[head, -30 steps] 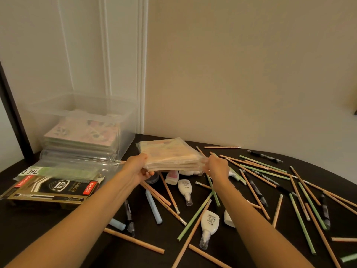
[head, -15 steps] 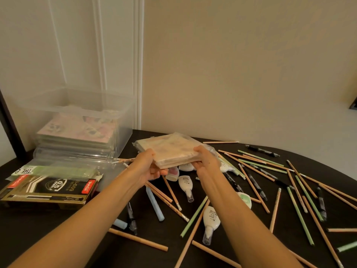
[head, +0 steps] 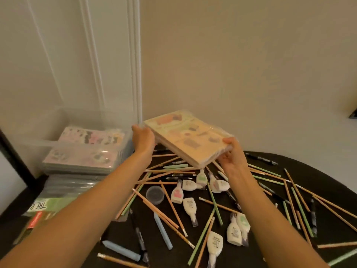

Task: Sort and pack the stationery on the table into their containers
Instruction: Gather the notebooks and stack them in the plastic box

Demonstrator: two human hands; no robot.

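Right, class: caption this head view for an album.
Left hand and right hand hold a wrapped stack of pastel notebooks above scattered wooden pencils, near a clear plastic bin.

Pastel stationery on a black worktop (head: 301, 168)

The clear-wrapped pack (head: 188, 139) is cream and peach, dotted with small red, brown and green pictures. The tan pencils (head: 173, 209) are plain wood and the green pencils (head: 214, 203) pale. The pens (head: 260, 158) are black, the bottles (head: 190, 206) white with pink or green labels, and the sticks (head: 162, 230) pale blue. The clear bin (head: 63, 120) shows a pink stack (head: 90, 138) patterned in black and white.
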